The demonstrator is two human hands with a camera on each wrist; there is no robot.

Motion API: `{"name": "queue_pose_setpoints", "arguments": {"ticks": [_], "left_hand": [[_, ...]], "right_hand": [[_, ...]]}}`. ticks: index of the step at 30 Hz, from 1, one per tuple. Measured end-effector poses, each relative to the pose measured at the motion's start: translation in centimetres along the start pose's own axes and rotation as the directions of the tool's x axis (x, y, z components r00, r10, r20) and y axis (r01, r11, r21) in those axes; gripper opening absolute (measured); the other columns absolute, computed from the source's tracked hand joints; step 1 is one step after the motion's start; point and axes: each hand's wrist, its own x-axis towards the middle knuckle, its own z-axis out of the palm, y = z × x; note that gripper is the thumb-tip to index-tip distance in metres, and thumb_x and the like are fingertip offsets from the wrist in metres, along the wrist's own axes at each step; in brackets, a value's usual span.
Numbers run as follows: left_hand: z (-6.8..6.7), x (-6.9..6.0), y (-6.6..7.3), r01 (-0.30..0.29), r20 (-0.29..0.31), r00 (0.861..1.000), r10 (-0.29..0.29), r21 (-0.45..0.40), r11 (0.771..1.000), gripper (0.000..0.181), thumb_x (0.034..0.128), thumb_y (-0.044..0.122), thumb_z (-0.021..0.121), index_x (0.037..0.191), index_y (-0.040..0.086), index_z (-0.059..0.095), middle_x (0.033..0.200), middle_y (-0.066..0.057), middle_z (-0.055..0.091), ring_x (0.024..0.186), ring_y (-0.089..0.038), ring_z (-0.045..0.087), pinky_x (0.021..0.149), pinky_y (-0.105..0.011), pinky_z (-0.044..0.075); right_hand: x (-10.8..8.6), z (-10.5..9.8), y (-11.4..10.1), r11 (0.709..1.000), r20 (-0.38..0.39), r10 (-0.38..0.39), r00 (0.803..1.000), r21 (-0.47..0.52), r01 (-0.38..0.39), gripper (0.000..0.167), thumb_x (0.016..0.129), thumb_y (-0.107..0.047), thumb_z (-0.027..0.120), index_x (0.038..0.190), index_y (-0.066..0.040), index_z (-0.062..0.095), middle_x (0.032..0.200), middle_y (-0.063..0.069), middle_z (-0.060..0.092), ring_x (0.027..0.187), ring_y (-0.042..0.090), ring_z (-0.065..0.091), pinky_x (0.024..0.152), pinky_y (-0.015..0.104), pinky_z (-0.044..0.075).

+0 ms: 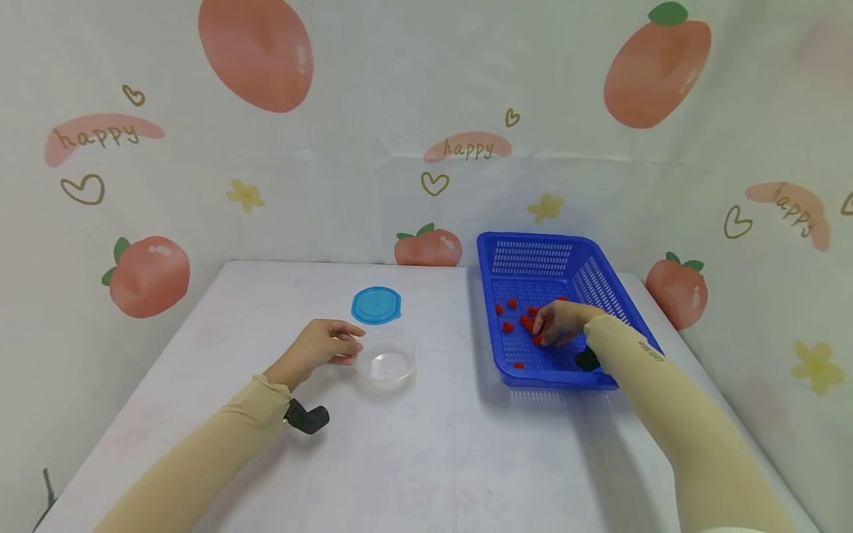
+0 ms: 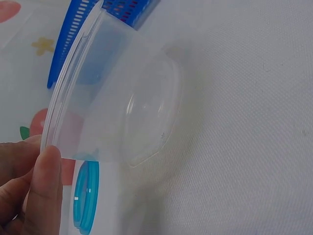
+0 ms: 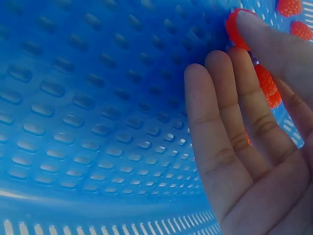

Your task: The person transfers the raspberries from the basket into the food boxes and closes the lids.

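Note:
My left hand (image 1: 326,344) pinches the rim of a clear round plastic container (image 2: 142,98) between thumb and fingers. The container stands on the table, and no contents show in it. Inside a blue plastic basket (image 1: 496,348), my right hand (image 1: 563,322) reaches down to the floor among several red raspberries. Its thumb lies on one raspberry (image 3: 235,32) in the right wrist view, held at the fingertips; the index fingertip is hidden. The other fingers extend along the basket floor. More raspberries (image 3: 266,81) lie behind the fingers.
A round blue lid (image 1: 376,305) lies on the white table (image 1: 426,459) just behind the container. The basket stands at the right, close to the printed backdrop (image 1: 333,185). Its raised, slotted walls surround the raspberries.

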Motion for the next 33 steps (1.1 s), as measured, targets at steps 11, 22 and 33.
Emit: {"name": "queue_pose_setpoints", "arguments": {"ticks": [11,22,33], "left_hand": [[0.1,-0.2,0.3,0.010,-0.005,1.000,-0.010,0.006,1.000,0.040,0.0858,0.001,0.068,0.123,-0.009,0.059,0.090,-0.008,0.061,0.072,-0.010,0.063,0.070,-0.024,0.059],[0.1,-0.2,0.2,0.004,-0.001,1.000,-0.004,0.006,1.000,0.040,0.0855,0.001,0.068,0.123,-0.009,0.059,0.088,-0.007,0.061,0.071,-0.009,0.063,0.070,-0.023,0.059],[-0.1,-0.1,0.1,-0.008,0.008,1.000,0.008,0.015,1.000,0.039,0.0865,0.002,0.067,0.123,-0.010,0.059,0.087,-0.007,0.061,0.072,-0.011,0.063,0.070,-0.024,0.059]], "right_hand": [[-0.1,0.0,-0.1,0.999,0.002,-0.012,1.000,-0.036,0.012,0.010,0.089,-0.004,0.067,0.097,-0.003,0.061,0.087,0.003,0.060,0.085,0.018,0.055,0.084,0.035,0.056],[-0.2,0.0,-0.2,0.999,0.010,-0.015,1.000,-0.043,0.016,0.011,0.092,-0.007,0.063,0.102,-0.002,0.060,0.093,0.007,0.060,0.087,0.020,0.054,0.083,0.032,0.054],[-1.2,-1.0,-0.8,0.988,-0.069,-0.156,0.985,0.000,0.157,0.023,0.094,-0.014,0.062,0.111,0.001,0.058,0.108,0.016,0.062,0.098,0.025,0.058,0.091,0.038,0.055]]}}
